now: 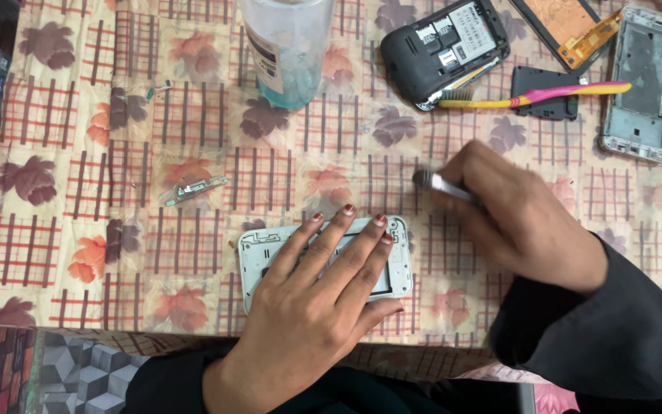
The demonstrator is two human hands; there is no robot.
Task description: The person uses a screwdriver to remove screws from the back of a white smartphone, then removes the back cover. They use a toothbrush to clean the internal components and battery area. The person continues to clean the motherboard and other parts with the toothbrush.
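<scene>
My left hand (319,295) lies flat, fingers spread, on a white phone frame (258,249) near the table's front edge, pressing it down. My right hand (511,215) hovers just to the right of it, closed around a thin metal tool (437,182) whose tip points left, above the frame's upper right corner. The tool is blurred, so its exact kind is unclear.
A small circuit strip (195,188) lies left of the frame. Farther back stand a clear plastic bottle with blue liquid (285,46), an open black phone (442,50), a pink-and-yellow toothbrush (538,96), a black cover (545,92), a silver phone chassis (643,80) and an orange screen part (568,23).
</scene>
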